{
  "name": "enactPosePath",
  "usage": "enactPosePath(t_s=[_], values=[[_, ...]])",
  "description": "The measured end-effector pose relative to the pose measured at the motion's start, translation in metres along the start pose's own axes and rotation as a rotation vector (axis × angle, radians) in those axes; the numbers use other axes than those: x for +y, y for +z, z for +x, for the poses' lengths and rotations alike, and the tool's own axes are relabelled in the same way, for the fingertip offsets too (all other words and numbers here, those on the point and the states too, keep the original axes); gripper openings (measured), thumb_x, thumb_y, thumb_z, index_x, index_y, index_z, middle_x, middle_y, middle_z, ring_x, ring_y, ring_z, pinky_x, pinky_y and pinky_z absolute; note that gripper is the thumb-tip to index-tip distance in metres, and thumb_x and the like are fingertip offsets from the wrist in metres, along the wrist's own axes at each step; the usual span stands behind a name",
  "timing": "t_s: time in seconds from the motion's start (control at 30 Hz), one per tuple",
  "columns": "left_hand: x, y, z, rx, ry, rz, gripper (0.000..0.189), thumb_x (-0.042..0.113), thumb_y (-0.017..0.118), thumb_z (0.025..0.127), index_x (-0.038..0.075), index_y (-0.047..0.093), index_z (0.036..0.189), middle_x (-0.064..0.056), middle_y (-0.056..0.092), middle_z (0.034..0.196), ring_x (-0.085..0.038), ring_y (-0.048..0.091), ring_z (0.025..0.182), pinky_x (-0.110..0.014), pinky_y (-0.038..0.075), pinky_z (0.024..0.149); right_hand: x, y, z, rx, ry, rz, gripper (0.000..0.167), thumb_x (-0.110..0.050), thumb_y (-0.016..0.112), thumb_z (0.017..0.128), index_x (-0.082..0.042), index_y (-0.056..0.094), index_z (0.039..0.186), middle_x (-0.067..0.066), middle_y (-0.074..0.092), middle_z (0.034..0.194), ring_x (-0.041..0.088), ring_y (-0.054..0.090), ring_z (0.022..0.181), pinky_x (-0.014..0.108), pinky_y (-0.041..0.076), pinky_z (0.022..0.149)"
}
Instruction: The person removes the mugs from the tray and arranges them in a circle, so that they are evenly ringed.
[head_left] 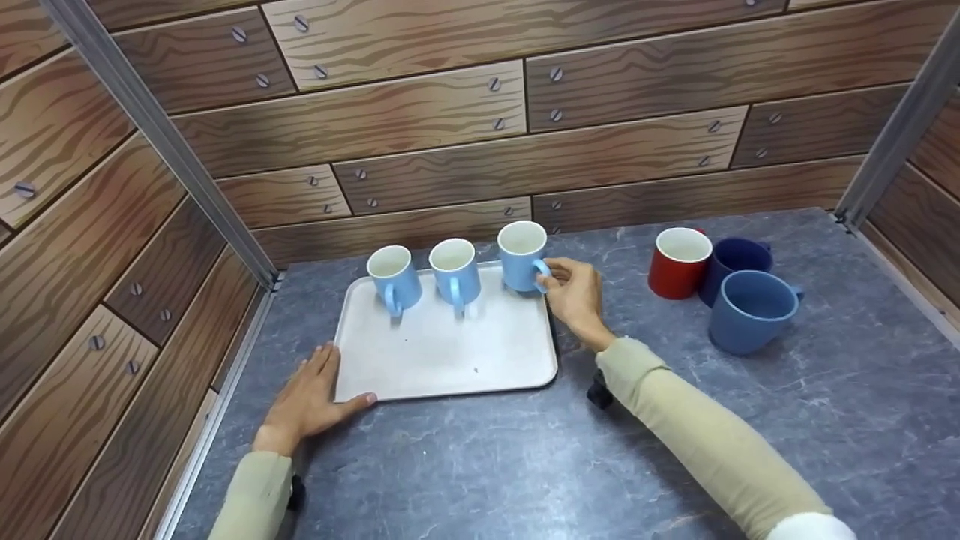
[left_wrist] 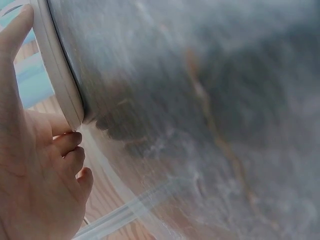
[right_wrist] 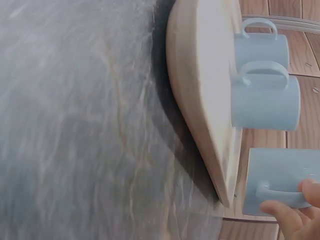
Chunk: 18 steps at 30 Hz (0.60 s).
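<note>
My right hand [head_left: 576,298] pinches the handle of a light blue mug [head_left: 517,268] at the back right of a pale tray [head_left: 442,352]. In the right wrist view this mug [right_wrist: 275,167] is upright, its base close over the tray's rim, thumb and fingers on the handle. Two matching mugs, a middle one [head_left: 470,283] and a left one [head_left: 407,291], stand on the tray with handles facing me. My left hand [head_left: 307,397] rests spread at the tray's near left corner, its thumb over the front rim and fingers along the left side.
To the right on the grey marbled table [head_left: 480,465] a red mug [head_left: 671,274], a dark blue mug [head_left: 735,255] and a wider blue mug [head_left: 742,326] stand close together. Wood-patterned walls [head_left: 420,112] with metal corner posts [head_left: 165,142] enclose the back and sides.
</note>
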<state>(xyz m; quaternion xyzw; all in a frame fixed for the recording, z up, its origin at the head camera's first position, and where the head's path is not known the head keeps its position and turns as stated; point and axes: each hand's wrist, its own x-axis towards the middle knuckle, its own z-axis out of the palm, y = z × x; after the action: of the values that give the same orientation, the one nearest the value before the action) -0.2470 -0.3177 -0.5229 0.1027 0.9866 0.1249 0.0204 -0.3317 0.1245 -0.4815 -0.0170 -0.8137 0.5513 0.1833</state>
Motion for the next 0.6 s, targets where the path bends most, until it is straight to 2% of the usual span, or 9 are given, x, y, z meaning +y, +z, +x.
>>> enactPosePath(t_s=[0.23, 0.33, 0.47, 0.6], values=[[0.001, 0.001, 0.0, -0.012, 0.001, 0.004, 0.122, 0.081, 0.062, 0.09, -0.007, 0.024, 0.165, -0.028, 0.022, 0.174, -0.047, 0.019, 0.163, -0.059, 0.017, 0.135, 0.002, -0.021, 0.002, 0.025, -0.021, 0.022, 0.026, -0.001, 0.079, 0.095, 0.003, 0.079, 0.12, 0.022, 0.08, 0.114, 0.034, 0.079, 0.107, 0.042, 0.067, 0.09], [0.001, 0.001, 0.0, -0.009, 0.001, 0.007, 0.122, 0.081, 0.061, 0.09, -0.008, 0.025, 0.165, -0.029, 0.023, 0.174, -0.047, 0.019, 0.163, -0.059, 0.018, 0.135, 0.005, -0.029, 0.002, 0.034, -0.03, 0.031, 0.025, 0.0, 0.079, 0.094, 0.004, 0.079, 0.119, 0.023, 0.08, 0.112, 0.034, 0.079, 0.106, 0.028, 0.066, 0.085], [0.002, 0.0, 0.0, -0.006, 0.001, 0.01, 0.121, 0.08, 0.061, 0.09, -0.008, 0.026, 0.165, -0.029, 0.023, 0.173, -0.048, 0.02, 0.162, -0.059, 0.018, 0.134, 0.01, -0.04, 0.002, 0.037, -0.029, 0.044, 0.026, 0.002, 0.078, 0.093, 0.005, 0.079, 0.119, 0.024, 0.079, 0.112, 0.035, 0.079, 0.105, 0.009, 0.058, 0.075], [0.003, 0.0, 0.0, -0.003, 0.001, 0.003, 0.122, 0.08, 0.062, 0.089, -0.009, 0.026, 0.165, -0.029, 0.023, 0.173, -0.048, 0.02, 0.162, -0.059, 0.019, 0.134, 0.015, -0.05, 0.001, 0.049, -0.032, 0.039, 0.026, 0.003, 0.079, 0.093, 0.005, 0.079, 0.119, 0.024, 0.08, 0.112, 0.036, 0.078, 0.105, 0.006, 0.055, 0.073]])
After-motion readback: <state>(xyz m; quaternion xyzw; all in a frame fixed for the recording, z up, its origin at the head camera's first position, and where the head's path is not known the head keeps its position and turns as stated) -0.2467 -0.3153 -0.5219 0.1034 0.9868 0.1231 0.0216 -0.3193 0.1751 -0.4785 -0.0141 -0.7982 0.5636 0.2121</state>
